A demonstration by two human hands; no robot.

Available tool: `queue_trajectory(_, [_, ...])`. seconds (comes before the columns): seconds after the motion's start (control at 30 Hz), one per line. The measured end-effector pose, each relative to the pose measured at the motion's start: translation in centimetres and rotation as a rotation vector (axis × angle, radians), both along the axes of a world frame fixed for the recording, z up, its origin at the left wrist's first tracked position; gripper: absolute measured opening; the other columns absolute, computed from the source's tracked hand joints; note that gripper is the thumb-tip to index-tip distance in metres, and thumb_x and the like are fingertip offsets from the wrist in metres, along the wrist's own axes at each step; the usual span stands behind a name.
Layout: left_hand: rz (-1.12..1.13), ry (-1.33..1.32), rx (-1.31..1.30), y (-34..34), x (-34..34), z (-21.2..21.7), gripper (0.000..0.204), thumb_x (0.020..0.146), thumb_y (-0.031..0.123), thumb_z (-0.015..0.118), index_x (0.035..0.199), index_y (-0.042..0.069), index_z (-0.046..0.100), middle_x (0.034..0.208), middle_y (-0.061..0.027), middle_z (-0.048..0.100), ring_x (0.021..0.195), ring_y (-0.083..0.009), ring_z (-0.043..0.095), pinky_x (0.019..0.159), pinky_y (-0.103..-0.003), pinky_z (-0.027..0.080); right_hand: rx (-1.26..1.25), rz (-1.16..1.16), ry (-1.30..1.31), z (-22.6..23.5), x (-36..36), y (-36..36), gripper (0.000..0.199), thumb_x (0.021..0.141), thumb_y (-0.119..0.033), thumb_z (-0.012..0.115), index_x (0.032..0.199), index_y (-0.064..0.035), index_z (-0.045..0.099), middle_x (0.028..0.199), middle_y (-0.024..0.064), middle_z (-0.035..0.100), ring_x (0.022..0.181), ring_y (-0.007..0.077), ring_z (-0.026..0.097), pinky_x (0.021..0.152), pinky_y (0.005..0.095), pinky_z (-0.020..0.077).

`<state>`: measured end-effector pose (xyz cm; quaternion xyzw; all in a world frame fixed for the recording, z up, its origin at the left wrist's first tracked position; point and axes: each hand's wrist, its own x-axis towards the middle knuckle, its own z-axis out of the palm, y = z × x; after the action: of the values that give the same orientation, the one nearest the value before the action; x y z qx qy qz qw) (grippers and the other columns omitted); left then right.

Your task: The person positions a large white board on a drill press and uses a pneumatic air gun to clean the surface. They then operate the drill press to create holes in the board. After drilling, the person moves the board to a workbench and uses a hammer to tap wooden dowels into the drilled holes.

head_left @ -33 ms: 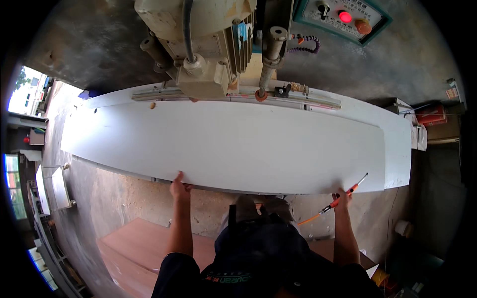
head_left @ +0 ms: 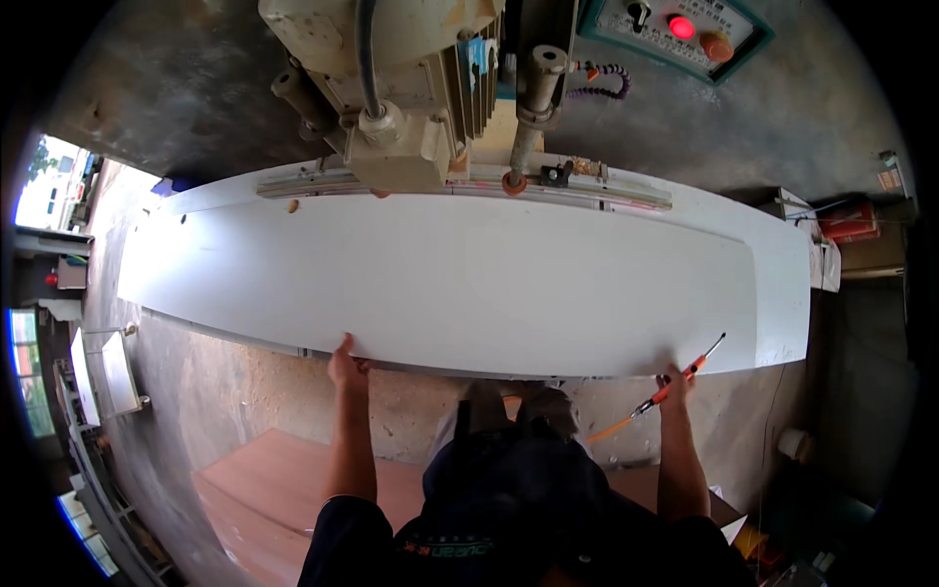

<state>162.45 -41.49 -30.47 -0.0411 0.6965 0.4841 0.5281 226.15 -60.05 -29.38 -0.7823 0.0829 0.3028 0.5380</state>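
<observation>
White panel (head_left: 489,284), one: lay flat on a white worktable (head_left: 782,303), far long edge near the guide rail (head_left: 636,202), beside the motor housing (head_left: 401,147); setting-down looked done. Left hand (head_left: 348,368): thumb on the panel's top, fingers curled at its near edge, apparently gripping it. Right hand (head_left: 677,383): wrapped round an orange air blow gun (head_left: 695,368) at that same edge. Outstanding: letting go of the panel; anything further could not be told.

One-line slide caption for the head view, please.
Left hand and right hand at the near edge of a long white panel, the right gripping an orange air blow gun, electric motor beyond.
</observation>
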Motion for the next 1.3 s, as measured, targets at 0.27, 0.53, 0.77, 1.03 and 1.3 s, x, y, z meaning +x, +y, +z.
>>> queue_trajectory(0.27, [0.017, 0.123, -0.066, 4.1, -9.9, -2.0, 0.031, 0.084, 0.031, 0.066, 0.106, 0.011, 0.056, 0.091, -0.0068, 0.057, 0.073, -0.0193, 0.058, 0.049, -0.030, 0.045, -0.018, -0.024, -0.036, -0.1, -3.1, 4.5, 0.051, 0.079, -0.001, 0.064, 0.122, -0.0091, 0.038, 0.108, 0.0107, 0.056, 0.090, 0.0259, 0.062, 0.072, 0.0408, 0.0557])
queue_trajectory(0.53, [-0.038, 0.164, -0.087, 5.4, -11.7, -2.6, 0.036, 0.084, 0.031, 0.066, 0.112, 0.009, 0.057, 0.094, -0.0089, 0.059, 0.078, -0.0222, 0.059, 0.063, -0.034, 0.051, -0.067, 0.011, -0.041, -0.7, -4.8, 6.0, 0.049, 0.078, -0.004, 0.065, 0.118, -0.0017, 0.037, 0.100, 0.0126, 0.055, 0.084, 0.0239, 0.061, 0.074, 0.0381, 0.0566])
queue_trajectory(0.77, [-0.022, 0.183, -0.115, 5.6, -13.3, -3.7, 0.037, 0.083, 0.029, 0.066, 0.112, 0.008, 0.058, 0.097, -0.0109, 0.060, 0.080, -0.0247, 0.060, 0.064, -0.036, 0.052, -0.140, 0.054, -0.056, -1.6, -5.3, 6.2, 0.048, 0.079, -0.007, 0.067, 0.116, 0.0017, 0.038, 0.099, 0.0137, 0.055, 0.082, 0.0230, 0.062, 0.069, 0.0341, 0.0573])
queue_trajectory(1.03, [-0.047, 0.223, -0.114, 5.9, -12.5, -2.3, 0.044, 0.083, 0.031, 0.067, 0.118, 0.006, 0.055, 0.103, -0.0127, 0.058, 0.079, -0.0263, 0.059, 0.064, -0.037, 0.052, -0.165, 0.056, -0.126, -2.0, -5.9, 6.0, 0.031, 0.080, -0.008, 0.067, 0.100, -0.0009, 0.044, 0.091, 0.0122, 0.058, 0.071, 0.0220, 0.062, 0.064, 0.0342, 0.0571])
queue_trajectory(1.3, [-0.174, 0.214, -0.142, 5.8, -14.6, -3.5, 0.047, 0.085, 0.035, 0.066, 0.119, 0.005, 0.054, 0.094, -0.0110, 0.060, 0.072, -0.0258, 0.060, 0.061, -0.039, 0.053, -0.303, 0.225, -0.080, -0.9, -5.3, 6.0, 0.031, 0.079, -0.012, 0.068, 0.098, 0.0012, 0.048, 0.078, 0.0086, 0.058, 0.056, 0.0174, 0.057, 0.055, 0.0315, 0.0536])
